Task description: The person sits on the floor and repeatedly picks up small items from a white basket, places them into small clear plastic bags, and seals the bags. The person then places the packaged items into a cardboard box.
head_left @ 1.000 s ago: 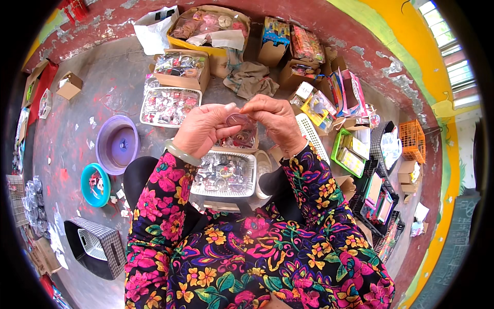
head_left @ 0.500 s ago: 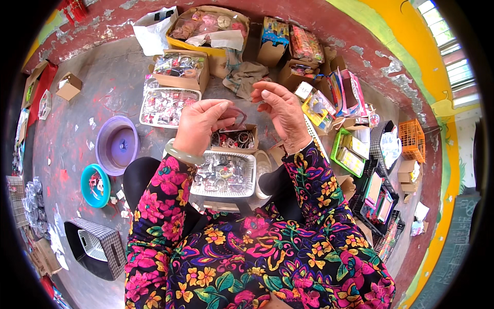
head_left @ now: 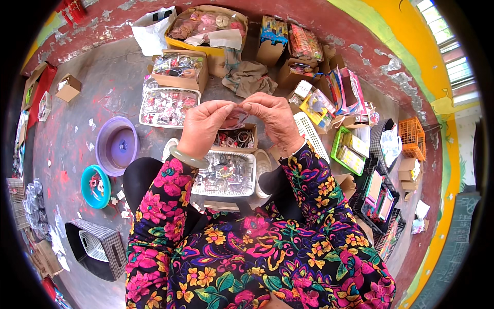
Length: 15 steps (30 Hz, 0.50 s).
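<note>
Left fingers [head_left: 215, 107]: clamped on pink loop [head_left: 235, 118]
Right fingers [head_left: 261, 101]: pinched at its top
Floor [head_left: 116, 72]: grey, 2 tubs [head_left: 110, 150]
Wall [head_left: 342, 33]: peeling red

No readable text. Dark board [head_left: 455, 226] at right edge: faint pale marks, illegible. Blue box [head_left: 274, 30] up top: print too small. White bag [head_left: 150, 37]: black patch, can't tell if lettering.

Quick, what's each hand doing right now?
Left hand: closed, holding the pink band.
Right hand: pinched closed at the band's top; can't tell if it grips it.
</note>
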Available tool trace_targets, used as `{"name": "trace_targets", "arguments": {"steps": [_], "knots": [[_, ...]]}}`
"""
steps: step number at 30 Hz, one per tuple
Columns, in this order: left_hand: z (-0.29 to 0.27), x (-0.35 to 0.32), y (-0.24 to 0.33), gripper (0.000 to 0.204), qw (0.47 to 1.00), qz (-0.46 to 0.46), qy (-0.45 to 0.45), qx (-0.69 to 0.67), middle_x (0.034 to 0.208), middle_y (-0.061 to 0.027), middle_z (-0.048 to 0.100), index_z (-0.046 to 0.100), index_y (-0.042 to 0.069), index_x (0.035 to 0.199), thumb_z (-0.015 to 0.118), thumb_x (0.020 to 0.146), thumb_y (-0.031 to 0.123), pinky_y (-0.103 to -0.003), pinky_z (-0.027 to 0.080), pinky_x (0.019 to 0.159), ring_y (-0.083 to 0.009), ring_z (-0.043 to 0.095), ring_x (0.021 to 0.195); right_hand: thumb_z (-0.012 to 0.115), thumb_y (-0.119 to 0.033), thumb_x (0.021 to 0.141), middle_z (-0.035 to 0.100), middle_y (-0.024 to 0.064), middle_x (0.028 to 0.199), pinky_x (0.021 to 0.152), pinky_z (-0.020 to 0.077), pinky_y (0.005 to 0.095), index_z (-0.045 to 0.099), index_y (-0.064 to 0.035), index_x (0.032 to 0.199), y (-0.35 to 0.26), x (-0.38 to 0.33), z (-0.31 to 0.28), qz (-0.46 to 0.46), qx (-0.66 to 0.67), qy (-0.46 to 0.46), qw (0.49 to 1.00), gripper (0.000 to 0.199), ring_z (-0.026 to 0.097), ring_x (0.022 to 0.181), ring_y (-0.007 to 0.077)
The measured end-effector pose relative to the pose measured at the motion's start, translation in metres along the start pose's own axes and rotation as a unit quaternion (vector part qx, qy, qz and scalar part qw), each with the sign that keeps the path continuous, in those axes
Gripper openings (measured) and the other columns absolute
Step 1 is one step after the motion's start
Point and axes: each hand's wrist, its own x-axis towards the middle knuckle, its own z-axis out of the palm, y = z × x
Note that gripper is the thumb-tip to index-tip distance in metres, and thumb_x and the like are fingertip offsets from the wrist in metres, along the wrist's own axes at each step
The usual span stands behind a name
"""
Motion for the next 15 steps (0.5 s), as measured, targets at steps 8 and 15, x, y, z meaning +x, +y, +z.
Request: {"name": "trace_targets", "arguments": {"steps": [8,15], "knots": [[0.0006,-0.0011,-0.0002,0.02,1.0,-0.003,-0.011,0.016,0.095,-0.0103,0.064,0.061,-0.002,0.1,0.049,0.091,0.012,-0.027,0.053,0.076,-0.017,0.063,0.086,0.067,-0.006,0.076,0.06,0.0049,0.082,0.072,0.0398,0.023,0.067,0.002,0.081,0.001,-0.0022,-0.0022,-0.028,-0.029,0.013,0.999,0.01,0.053,0.079,0.0113],[0.0005,-0.0009,0.0026,0.022,0.999,-0.021,-0.034,-0.033,0.098,-0.0119,0.063,0.059,-0.003,0.102,0.046,0.093,0.012,-0.027,0.053,0.076,-0.0202,0.063,0.091,0.066,-0.005,0.076,0.057,0.001,0.077,0.068,0.0375,0.0215,0.065,0.0008,0.075,-0.001,-0.004,0.0012,-0.073,-0.003,0.03,0.997,0.006,0.05,0.073,0.0076]]}}
